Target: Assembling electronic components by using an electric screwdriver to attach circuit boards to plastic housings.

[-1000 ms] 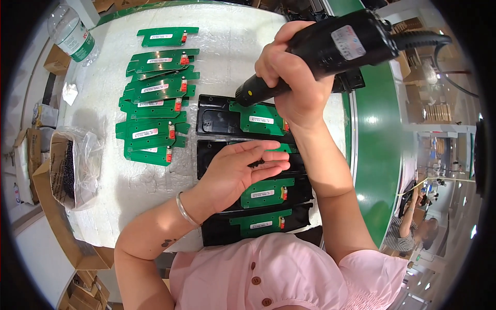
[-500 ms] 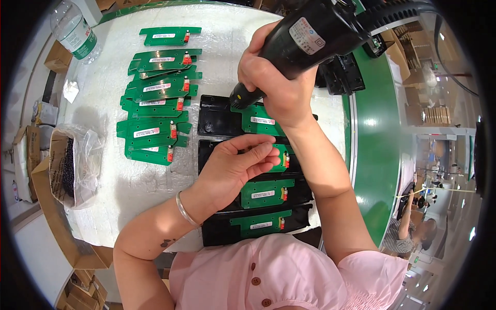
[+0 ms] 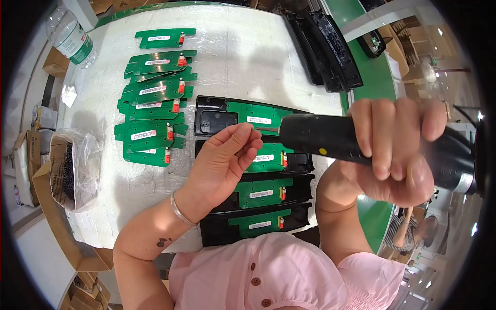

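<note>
My right hand (image 3: 385, 139) is wrapped round a black electric screwdriver (image 3: 323, 135), held level above the work with its bit pointing left. The fingertips of my left hand (image 3: 222, 155) are pinched together at the end of that bit; whatever they hold is too small to make out. Below them, several black plastic housings (image 3: 213, 120) lie in a column, each with a green circuit board (image 3: 243, 109) that bears a white label. My left hand partly covers the second housing. Red-and-white connectors show at the right ends of the lower boards.
Loose green circuit boards (image 3: 150, 90) lie overlapping on the white foam-covered table (image 3: 232, 57). At the left stand a plastic bottle (image 3: 72, 41) and a bag of small dark parts (image 3: 70, 170). More black housings (image 3: 325, 51) rest at the back right.
My right hand has swung the screwdriver from upper middle down to the right, turning it level. My left hand's fingers have drawn together, slightly left, at the bit tip.
</note>
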Tool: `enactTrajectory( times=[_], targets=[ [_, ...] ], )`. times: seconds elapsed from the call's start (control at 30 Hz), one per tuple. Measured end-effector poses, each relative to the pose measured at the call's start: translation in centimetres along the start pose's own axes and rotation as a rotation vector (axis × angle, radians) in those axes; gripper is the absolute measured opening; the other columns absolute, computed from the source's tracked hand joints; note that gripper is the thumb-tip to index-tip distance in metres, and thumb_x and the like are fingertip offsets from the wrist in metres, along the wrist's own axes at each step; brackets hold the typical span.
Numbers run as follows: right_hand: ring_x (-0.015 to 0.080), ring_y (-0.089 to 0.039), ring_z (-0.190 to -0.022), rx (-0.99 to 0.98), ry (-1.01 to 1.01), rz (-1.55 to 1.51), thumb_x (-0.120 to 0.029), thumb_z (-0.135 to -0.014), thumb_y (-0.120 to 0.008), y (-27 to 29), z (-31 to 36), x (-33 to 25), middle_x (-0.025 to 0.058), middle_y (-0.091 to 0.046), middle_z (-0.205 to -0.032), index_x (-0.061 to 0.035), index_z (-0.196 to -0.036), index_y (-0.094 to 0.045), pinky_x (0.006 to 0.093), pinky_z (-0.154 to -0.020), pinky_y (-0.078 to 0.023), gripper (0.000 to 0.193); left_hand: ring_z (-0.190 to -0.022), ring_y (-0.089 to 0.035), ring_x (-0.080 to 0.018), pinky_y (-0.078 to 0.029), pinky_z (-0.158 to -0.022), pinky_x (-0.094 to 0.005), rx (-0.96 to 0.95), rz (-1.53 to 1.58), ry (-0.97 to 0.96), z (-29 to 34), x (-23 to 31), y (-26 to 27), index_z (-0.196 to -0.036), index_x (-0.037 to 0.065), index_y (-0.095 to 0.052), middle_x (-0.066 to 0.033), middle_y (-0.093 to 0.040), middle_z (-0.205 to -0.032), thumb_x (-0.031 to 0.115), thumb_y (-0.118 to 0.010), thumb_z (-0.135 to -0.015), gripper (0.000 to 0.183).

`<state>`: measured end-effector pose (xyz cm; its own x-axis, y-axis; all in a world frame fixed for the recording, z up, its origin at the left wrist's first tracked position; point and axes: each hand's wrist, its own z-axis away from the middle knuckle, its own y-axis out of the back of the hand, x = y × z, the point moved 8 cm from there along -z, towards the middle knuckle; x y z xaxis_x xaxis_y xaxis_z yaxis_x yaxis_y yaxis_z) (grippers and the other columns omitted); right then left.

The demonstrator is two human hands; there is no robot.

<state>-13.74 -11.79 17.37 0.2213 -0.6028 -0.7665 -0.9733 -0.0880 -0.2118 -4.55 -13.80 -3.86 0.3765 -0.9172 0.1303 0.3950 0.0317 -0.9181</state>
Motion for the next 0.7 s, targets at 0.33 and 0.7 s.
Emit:
enactTrajectory(
  times=[0.33,0.7],
  targets=[
    [0.0037,-0.046,-0.048,-0.081,0.053,-0.033,-0.007,-0.071,-0.053,-0.1,0.8,0.4,-0.0070,-0.045,-0.056,-0.0040,-0.102,-0.046,0.0186,-0.050,-0.035,0.032,-0.088,-0.057,-0.0152,-0.049,-0.078,-0.0234,-0.190,0.043,0.073,0.3,-1.3,-1.6,-0.100,-0.001,-0.055,-0.0093,-0.059,-0.095,0.023,-0.054,-0.087,0.027],
    [0.0089,-0.034,-0.042,0.379,-0.214,0.335,-0.005,-0.069,-0.047,4.1,2.9,8.1,0.0012,-0.041,-0.057,-0.0045,-0.092,-0.043,0.0265,-0.047,-0.034,0.023,-0.099,-0.056,-0.0282,-0.045,-0.089,-0.0322,-0.090,-0.246,0.232,0.8,-3.8,-1.2,-0.111,-0.006,-0.044,-0.0183,-0.056,-0.101,0.018,-0.042,-0.093,0.030]
  ],
)
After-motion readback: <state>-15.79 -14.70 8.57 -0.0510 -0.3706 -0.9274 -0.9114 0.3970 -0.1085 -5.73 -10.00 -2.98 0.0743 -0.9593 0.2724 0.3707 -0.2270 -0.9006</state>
